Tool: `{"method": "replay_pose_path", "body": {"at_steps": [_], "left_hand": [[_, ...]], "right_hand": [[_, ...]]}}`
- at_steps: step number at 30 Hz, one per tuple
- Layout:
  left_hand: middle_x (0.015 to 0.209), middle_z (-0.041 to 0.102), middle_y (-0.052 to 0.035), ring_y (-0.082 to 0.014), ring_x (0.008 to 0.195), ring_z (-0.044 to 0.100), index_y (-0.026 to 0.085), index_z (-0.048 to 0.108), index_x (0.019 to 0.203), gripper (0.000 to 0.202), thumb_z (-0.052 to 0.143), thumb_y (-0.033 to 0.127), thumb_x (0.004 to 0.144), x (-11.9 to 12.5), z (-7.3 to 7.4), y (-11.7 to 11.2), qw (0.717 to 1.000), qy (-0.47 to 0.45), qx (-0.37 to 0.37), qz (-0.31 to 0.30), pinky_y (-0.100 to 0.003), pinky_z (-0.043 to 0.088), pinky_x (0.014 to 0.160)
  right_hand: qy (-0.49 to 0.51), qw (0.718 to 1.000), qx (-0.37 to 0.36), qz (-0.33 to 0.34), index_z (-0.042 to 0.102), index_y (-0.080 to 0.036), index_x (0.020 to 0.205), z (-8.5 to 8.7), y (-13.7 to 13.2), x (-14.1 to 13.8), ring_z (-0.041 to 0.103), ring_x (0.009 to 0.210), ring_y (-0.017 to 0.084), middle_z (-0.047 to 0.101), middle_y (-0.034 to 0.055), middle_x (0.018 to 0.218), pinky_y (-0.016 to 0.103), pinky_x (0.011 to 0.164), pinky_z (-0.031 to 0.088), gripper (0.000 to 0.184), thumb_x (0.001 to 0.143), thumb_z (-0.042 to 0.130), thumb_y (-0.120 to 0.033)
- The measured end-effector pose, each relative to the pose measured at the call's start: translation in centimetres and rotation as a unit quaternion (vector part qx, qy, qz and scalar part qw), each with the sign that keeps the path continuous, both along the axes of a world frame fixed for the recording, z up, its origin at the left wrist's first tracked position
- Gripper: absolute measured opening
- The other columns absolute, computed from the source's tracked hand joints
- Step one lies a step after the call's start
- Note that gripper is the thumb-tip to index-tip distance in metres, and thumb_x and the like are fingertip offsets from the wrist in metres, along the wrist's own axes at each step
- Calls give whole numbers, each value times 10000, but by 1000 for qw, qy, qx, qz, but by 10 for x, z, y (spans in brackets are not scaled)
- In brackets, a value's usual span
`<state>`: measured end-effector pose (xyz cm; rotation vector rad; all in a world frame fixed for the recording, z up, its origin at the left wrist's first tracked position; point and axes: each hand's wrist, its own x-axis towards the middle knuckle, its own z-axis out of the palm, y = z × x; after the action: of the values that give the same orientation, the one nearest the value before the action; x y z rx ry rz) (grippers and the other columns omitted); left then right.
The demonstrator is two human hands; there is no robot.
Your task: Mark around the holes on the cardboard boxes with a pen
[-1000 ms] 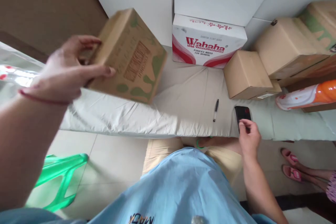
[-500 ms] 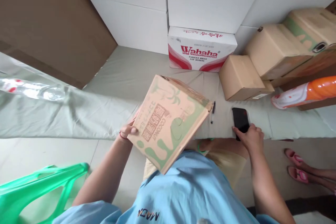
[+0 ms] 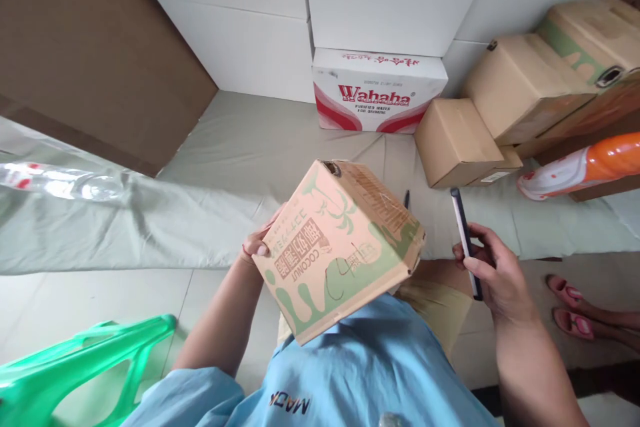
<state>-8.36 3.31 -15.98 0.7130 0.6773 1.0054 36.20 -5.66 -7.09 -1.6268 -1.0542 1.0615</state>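
My left hand [image 3: 261,240] grips the left edge of a coconut-drink cardboard box [image 3: 320,240], its thumb on the printed face and most fingers hidden behind. The box is tilted over my lap and the front of the table, with its green palm-tree print facing up. On the right, my right hand [image 3: 493,270] holds a smartphone [image 3: 466,240] edge-on, between thumb and fingers, above the table edge. A dark pen [image 3: 407,199] lies on the cloth, partly hidden behind the box.
The cloth-covered table [image 3: 225,200] carries a Wahaha water carton [image 3: 377,93], stacked brown boxes [image 3: 457,140], an orange-and-white bottle [image 3: 580,167], a clear plastic bottle [image 3: 65,183] and a big brown box [image 3: 90,47]. A green stool [image 3: 100,353] stands lower left; a person's sandalled feet [image 3: 575,307] show at right.
My right hand has lifted the phone off the table and turned it on edge. The coconut box has shifted slightly right and tipped, showing more of its side, and covers more of the pen.
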Motion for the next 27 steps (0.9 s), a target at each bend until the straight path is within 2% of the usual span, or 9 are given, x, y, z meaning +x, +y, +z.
{"method": "replay_pose_path", "body": {"at_steps": [3,6,8,12,16,19,23,25,27], "left_hand": [[1199,797,-162,-539,1339,688,261,722,1235,857,936,477,434,6,0,8,999,-16,16,-49,-586,682,948],[1168,791,-156,-522,1239,732,263,728,1212,858,947,489,413,12,4,21,996,-26,37,-78,-539,688,848],[1218,778,-159,-508,1251,723,246,742,1207,871,955,506,403,18,11,35,993,-29,80,-84,-537,674,905],[1383,720,-159,-462,1361,664,211,770,1241,885,987,443,414,35,25,66,972,-16,197,-128,-507,605,1095],[1290,767,-154,-392,1180,762,216,749,1353,870,944,543,571,45,21,84,971,6,181,-154,-490,647,979],[1210,813,-130,-339,1095,795,224,827,1219,652,961,491,640,35,18,91,971,42,187,-140,-447,658,939],[1268,818,-142,-352,1279,750,229,868,1183,479,970,314,723,-1,39,89,951,149,226,-148,-482,603,1125],[1320,803,-142,-354,1338,719,240,845,1268,488,934,318,795,-17,57,75,920,259,260,-136,-507,555,1204],[1380,776,-136,-354,1340,708,256,796,1361,504,875,332,869,-23,74,51,877,368,299,-84,-541,525,1238]], "right_hand": [[53,993,93,48,699,-280,1311,42,9,-34,683,752,192,754,25,926,300,634,559,631,735,902,-440],[116,982,141,41,729,-268,1262,64,24,-60,715,811,213,756,34,963,333,689,613,571,747,878,-465],[151,978,145,11,751,-259,1220,65,33,-71,711,830,200,746,34,980,318,707,619,498,772,841,-457],[242,953,172,-63,786,-264,1099,53,45,-78,689,865,174,708,29,1015,306,797,630,381,769,801,-453],[278,939,183,-88,788,-271,1054,42,50,-79,688,909,181,697,22,1032,339,924,627,388,729,809,-481],[273,944,171,-77,786,-260,1103,39,48,-78,692,949,199,700,31,1042,367,1004,603,430,742,788,-493],[236,955,176,-47,765,-278,1174,44,42,-82,686,984,234,684,50,1085,407,1019,595,472,781,745,-539],[232,954,188,-33,754,-288,1182,48,39,-89,680,1003,239,671,55,1125,418,1039,589,471,811,722,-576],[241,950,197,-20,748,-292,1188,53,36,-100,672,1006,240,662,58,1149,428,1052,584,481,823,721,-604]]}}
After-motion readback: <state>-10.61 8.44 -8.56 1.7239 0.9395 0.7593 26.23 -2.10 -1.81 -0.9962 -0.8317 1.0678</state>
